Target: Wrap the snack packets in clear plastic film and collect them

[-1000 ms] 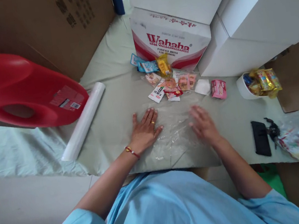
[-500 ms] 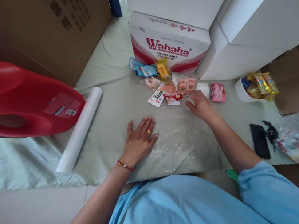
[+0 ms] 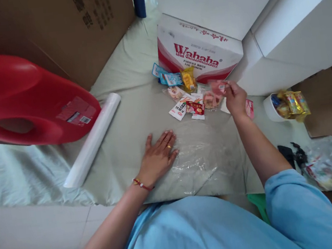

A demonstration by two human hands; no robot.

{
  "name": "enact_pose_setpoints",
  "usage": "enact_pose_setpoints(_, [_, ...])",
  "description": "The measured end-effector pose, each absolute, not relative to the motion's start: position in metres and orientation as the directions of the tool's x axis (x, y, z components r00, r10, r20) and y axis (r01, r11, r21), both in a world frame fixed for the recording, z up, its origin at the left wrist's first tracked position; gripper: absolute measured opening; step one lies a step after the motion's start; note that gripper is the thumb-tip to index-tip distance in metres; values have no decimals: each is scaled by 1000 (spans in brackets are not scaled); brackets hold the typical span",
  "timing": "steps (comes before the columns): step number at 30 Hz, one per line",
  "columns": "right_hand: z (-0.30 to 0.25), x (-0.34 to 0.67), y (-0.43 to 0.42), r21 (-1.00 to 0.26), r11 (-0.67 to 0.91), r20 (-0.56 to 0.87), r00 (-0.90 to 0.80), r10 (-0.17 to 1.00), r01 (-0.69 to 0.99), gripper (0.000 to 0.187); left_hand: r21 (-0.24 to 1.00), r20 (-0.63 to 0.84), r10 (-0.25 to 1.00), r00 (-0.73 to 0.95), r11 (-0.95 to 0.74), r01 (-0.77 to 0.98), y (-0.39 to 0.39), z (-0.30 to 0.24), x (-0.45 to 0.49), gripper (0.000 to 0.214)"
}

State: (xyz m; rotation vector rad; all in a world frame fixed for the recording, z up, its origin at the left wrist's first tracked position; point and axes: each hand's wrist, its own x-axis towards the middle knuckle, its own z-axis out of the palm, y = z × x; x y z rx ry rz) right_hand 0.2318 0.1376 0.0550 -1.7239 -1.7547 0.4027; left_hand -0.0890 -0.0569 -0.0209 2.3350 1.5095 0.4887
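A pink packet [image 3: 218, 87] hung over the tabletop [image 3: 134, 116], pinched in the fingers of the outstretched right hand [image 3: 236, 97]; other snack packets [image 3: 195, 108] lay unlifted by the Wahaha box [image 3: 199, 50], clear film [image 3: 199, 148] seemed already spread, and the left hand [image 3: 157, 154] lay flat at its left edge, fingers parted

On the desk [image 3: 140, 115], mid-frame, plastic film [image 3: 199, 148] lies flat, the left hand [image 3: 158, 158] at its left edge. Behind it, snack packets [image 3: 179, 108] cluster before a carton [image 3: 202, 54], the right hand [image 3: 236, 101] at their right end (one held packet [image 3: 218, 87] between its fingers). At left, a roll [image 3: 94, 140] slants beside a jug [image 3: 39, 92], a big box [image 3: 51, 41] behind. At right, a filled tub [image 3: 271, 108] stands behind a plastic bag [image 3: 326, 164].
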Motion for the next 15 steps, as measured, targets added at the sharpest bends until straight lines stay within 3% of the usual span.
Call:
enact_pose_setpoints(3, [52,242,142,-444,223,308,-85,948,868,49,441,113,917,382,-391,808,-57,-21,-89,55])
enact_pose_setpoints(5, [39,241,139,-345,305,215,-241,946,888,46,437,107,917,383,-390,811,-57,-21,-89,55])
enact_pose_setpoints(7, [25,238,130,-298,399,136,-375,917,867,46,433,100,916,388,-391,812,-57,-21,-90,55])
enact_pose_setpoints(9, [16,235,121,-299,442,155,-414,897,846,49,433,96,915,393,-394,811,-57,-21,-90,55])
enact_pose_setpoints(12, [13,232,116,-337,226,258,-141,956,914,52,435,94,916,390,-390,812,-57,-21,-90,55])
enact_pose_setpoints(15, [17,228,122,-325,-160,132,212,968,932,50,435,90,918,386,-385,814,-57,-20,-90,55])
